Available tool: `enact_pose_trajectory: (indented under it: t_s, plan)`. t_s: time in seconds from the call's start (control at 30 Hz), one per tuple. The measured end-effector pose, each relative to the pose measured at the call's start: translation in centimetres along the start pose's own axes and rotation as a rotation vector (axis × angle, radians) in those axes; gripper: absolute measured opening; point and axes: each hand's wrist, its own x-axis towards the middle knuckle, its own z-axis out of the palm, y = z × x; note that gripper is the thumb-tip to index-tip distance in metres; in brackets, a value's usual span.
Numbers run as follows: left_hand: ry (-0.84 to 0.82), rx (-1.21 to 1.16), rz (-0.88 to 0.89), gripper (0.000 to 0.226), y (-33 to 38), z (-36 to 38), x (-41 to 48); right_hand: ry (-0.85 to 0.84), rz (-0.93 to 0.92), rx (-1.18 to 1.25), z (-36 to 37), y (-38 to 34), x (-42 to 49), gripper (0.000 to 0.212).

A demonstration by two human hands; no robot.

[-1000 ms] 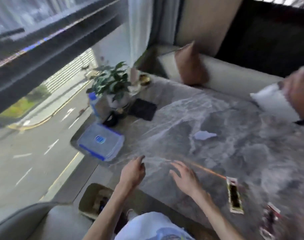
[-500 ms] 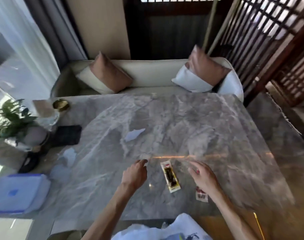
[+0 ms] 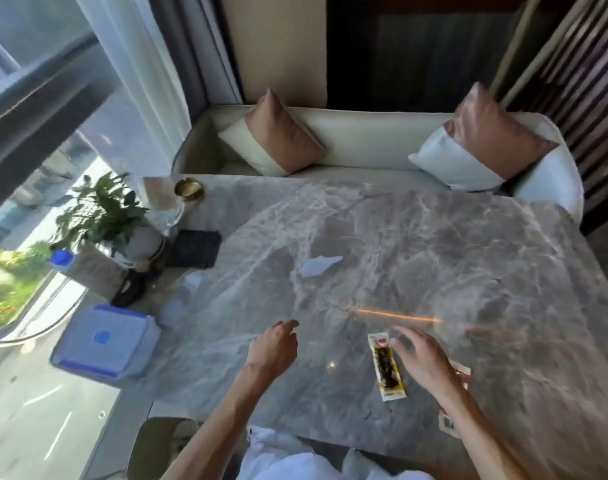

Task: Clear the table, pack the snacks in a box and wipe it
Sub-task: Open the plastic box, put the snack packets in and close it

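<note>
Right grip (image 3: pixel 421 360) spread wide, fingers apart and holding nothing, palm down and hovering low over the worktop (image 3: pixel 434 254). Just to its inner side lies the snack packet (image 3: pixel 387 368), a long clear sachet with a dark strip inside and a yellow border, flat on the marble, its long side running toward and away from the person. That open, flattened hand looks set to drop onto the packet and pinch it up; a thin flat sachet wants fingertips at its edge. Under the wrist a second packet (image 3: pixel 463 370), red and white, pokes out, mostly hidden by the arm.

Left grip (image 3: pixel 273 351) also empty, fingers loosely curled and parted, poised across the packet from its partner, probably ready to steady or collect.

Further out, far to the left grip's outer side, sits the box (image 3: pixel 105 344), blue lid on, at the worktop's corner by the window. That is well apart from the snacks, so each one needs a carry across. Beyond both grips, a scrap of pale paper (image 3: pixel 320 266) lies mid-worktop, with a dark pad (image 3: pixel 195 249), a potted plant (image 3: pixel 101 216) and a brass dish (image 3: pixel 189 189) toward the window side.
</note>
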Motion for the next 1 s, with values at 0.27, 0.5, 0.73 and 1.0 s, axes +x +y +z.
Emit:
enact_pose_trajectory:
  t_s: [0.27, 0.5, 0.73, 1.0]
  plan:
    - [0.07, -0.069, -0.157, 0.038, -12.1, -6.0, 0.6, -0.146, -0.118, 0.016, 7.7, -11.7, 4.8, 0.034]
    - [0.158, -0.162, -0.333, 0.039, -23.5, -11.4, 0.8, -0.322, -0.213, -0.077, 15.3, -23.8, 9.1, 0.037]
    - [0.257, -0.264, -0.402, 0.022, -30.9, -14.3, 1.9, -0.414, -0.289, -0.078, 21.1, -33.8, 12.7, 0.036]
    - [0.261, -0.314, -0.395, 0.019, -35.2, -15.8, 5.8, -0.384, -0.278, -0.116, 24.1, -37.4, 14.9, 0.034]
